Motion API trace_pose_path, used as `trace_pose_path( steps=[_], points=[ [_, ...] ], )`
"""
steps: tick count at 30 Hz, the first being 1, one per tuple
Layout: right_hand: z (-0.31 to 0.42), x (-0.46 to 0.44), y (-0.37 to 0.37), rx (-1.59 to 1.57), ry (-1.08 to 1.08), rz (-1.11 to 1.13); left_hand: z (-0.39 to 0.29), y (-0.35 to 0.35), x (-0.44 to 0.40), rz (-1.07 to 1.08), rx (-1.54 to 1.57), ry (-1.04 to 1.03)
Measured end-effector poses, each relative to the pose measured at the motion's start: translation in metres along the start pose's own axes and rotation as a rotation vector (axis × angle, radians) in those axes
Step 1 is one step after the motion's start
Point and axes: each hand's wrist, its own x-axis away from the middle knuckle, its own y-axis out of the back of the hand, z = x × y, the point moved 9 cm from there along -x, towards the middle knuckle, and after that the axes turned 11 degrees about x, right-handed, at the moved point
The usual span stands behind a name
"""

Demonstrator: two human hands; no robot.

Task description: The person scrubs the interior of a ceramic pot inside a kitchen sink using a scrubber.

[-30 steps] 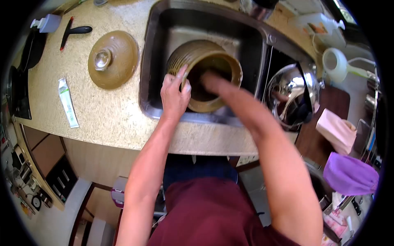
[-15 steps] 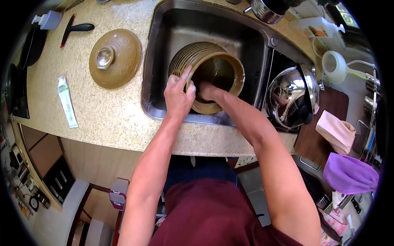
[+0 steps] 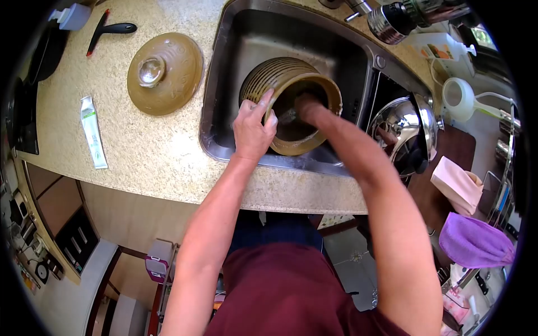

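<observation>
A brown ridged ceramic crock (image 3: 295,147) lies tilted in the steel sink (image 3: 347,61), its mouth facing me. My left hand (image 3: 255,127) is closed on the near-left part of its rim, with the thumb inside and a finger along the outside. Deep in the mouth is my right hand (image 3: 309,107), touching or close to the inner wall. Its fingers are hidden by shadow and blur, so whether it holds anything does not show. The matching brown lid (image 3: 176,84), knob up, rests on the counter left of the sink.
A white and green tube (image 3: 93,134) and a black-handled squeegee (image 3: 109,29) lie on the left counter. Right of the crock, a shiny metal lid (image 3: 395,120) sits over the second basin. The faucet (image 3: 392,21) overhangs the back right. A purple cloth (image 3: 473,241) hangs at right.
My right hand has shifted from the near-left inside of the crock toward its far side. My left hand keeps its grip on the rim. The view has shifted slightly.
</observation>
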Motion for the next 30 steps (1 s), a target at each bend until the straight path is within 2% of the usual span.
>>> trace_pose_path(
  steps=[1, 3, 4, 5, 6, 8, 9, 10, 12, 14, 16, 19, 20, 22, 24, 26, 28, 29, 30],
  points=[
    [0.014, -0.005, -0.009, -0.107, -0.058, -0.014, 0.000, 0.000, 0.002, 0.018, 0.000, 0.025],
    [0.047, -0.014, -0.014, -0.524, -0.231, -0.171, 0.003, -0.002, -0.001, 0.009, -0.005, 0.038],
    [0.054, -0.016, -0.007, -0.594, -0.212, -0.200, 0.004, -0.001, 0.000, 0.011, -0.001, 0.037],
    [0.056, -0.010, 0.003, -0.319, -0.056, -0.067, 0.007, 0.000, 0.003, 0.033, -0.010, 0.079],
    [0.032, -0.004, 0.003, -0.246, -0.122, -0.090, 0.010, -0.002, 0.000, 0.052, -0.017, 0.104],
    [-0.011, -0.019, 0.001, -0.110, -0.081, -0.218, 0.012, -0.003, -0.001, 0.076, -0.027, 0.089],
    [-0.023, -0.029, 0.004, -0.006, -0.083, -0.192, 0.011, -0.001, 0.002, 0.064, -0.025, 0.088],
    [-0.016, -0.028, -0.003, -0.014, -0.090, -0.185, 0.009, -0.002, 0.003, 0.050, -0.018, 0.082],
    [0.003, -0.026, -0.016, -0.273, -0.234, -0.060, 0.004, -0.003, 0.004, 0.069, -0.011, 0.079],
    [0.037, -0.030, -0.027, -0.423, -0.307, -0.124, 0.004, -0.004, 0.002, 0.055, -0.075, 0.051],
    [0.031, -0.013, 0.007, -0.266, -0.177, -0.114, 0.005, -0.005, 0.005, 0.061, -0.066, 0.055],
    [-0.034, -0.014, 0.039, -0.102, -0.259, -0.317, 0.009, -0.005, 0.003, 0.052, -0.057, 0.082],
    [-0.020, -0.016, 0.027, -0.105, -0.248, -0.308, 0.008, -0.004, 0.003, 0.053, -0.052, 0.082],
    [0.004, -0.020, -0.014, -0.293, -0.322, -0.133, 0.002, -0.006, -0.001, 0.062, -0.036, 0.051],
    [0.023, -0.005, -0.007, -0.528, -0.426, -0.175, 0.001, -0.007, 0.003, 0.056, -0.054, 0.039],
    [0.012, -0.010, 0.007, -0.120, -0.168, -0.139, 0.001, -0.007, 0.004, 0.046, -0.046, 0.017],
    [-0.031, -0.024, 0.023, -0.105, -0.149, -0.269, 0.008, -0.006, 0.007, 0.050, -0.008, 0.069],
    [-0.048, -0.024, 0.029, -0.282, -0.316, -0.302, 0.010, -0.005, 0.010, 0.051, -0.015, 0.077],
    [-0.026, -0.026, 0.009, -0.291, -0.308, -0.289, 0.008, -0.004, 0.017, 0.069, -0.049, 0.082]
  ],
)
